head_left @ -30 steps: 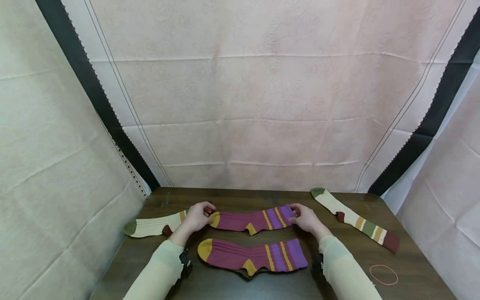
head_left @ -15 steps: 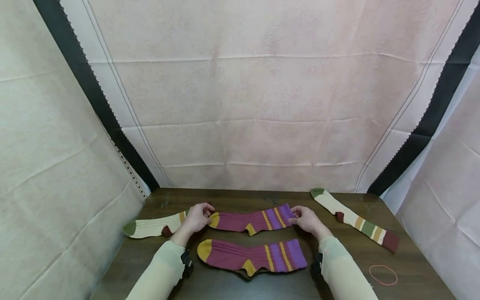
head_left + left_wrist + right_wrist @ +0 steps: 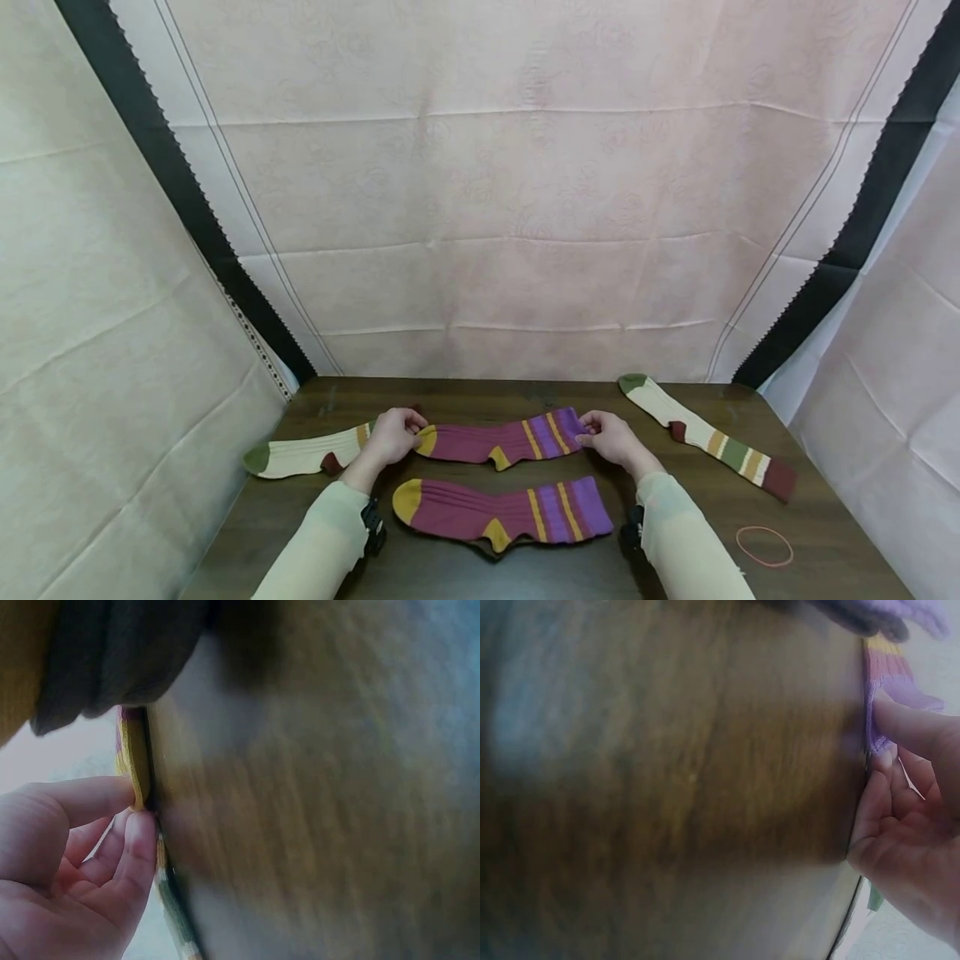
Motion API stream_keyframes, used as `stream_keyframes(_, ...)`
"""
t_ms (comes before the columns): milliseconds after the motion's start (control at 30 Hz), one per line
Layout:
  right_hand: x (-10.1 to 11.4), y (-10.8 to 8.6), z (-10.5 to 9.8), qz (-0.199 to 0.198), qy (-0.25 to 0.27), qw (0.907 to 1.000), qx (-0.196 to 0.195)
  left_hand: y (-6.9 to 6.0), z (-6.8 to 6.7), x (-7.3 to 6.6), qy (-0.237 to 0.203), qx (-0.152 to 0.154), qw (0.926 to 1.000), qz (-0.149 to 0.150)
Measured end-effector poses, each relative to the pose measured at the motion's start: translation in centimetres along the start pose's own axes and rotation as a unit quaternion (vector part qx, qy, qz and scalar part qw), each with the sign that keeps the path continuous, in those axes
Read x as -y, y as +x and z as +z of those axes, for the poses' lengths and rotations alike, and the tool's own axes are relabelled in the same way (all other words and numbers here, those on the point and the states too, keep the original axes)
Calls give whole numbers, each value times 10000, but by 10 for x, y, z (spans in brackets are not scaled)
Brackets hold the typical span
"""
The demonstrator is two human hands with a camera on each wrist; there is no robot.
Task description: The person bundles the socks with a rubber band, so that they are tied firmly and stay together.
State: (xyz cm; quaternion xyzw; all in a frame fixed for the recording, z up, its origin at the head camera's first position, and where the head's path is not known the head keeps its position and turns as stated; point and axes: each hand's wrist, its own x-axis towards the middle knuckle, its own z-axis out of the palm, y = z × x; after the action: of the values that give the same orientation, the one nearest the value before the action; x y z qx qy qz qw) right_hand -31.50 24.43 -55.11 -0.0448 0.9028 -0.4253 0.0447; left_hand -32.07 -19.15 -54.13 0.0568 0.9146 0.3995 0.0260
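Note:
A maroon sock (image 3: 480,442) with a yellow toe and heel and a purple striped cuff lies flat across the middle of the table. At its yellow toe (image 3: 136,769), my left hand (image 3: 394,435) pinches the edge between thumb and fingers. My right hand (image 3: 611,437) pinches the purple cuff (image 3: 880,724) at the other end, thumb on top. Nearer the person lies a matching maroon sock (image 3: 465,507), toe to the left, with a dark edge showing below its heel. Part of a cream sock (image 3: 307,454) with a green toe is hidden behind my left hand.
A second cream sock (image 3: 660,406), with green and tan stripes and a dark red cuff, lies slanted at the right. Near the right front is a pink rubber band (image 3: 765,560). Pale cloth walls (image 3: 480,292) stand behind and beside the brown table (image 3: 697,500).

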Motion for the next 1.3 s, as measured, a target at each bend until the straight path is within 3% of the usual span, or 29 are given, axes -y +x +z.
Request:
stream_keyframes(733, -2, -2, 1, 114, -63, 9999, 16, -3, 0, 0, 186, -8, 9998, 98)
stream_keyframes(1067, -6, -6, 3, -50, -100, 9999, -95, -8, -2, -3, -124, -332, 9986, 405)
stream_keyframes(1300, -3, -7, -4, -277, -78, 9994, -187, -13, -7, -11, -648, -452, 9964, 315)
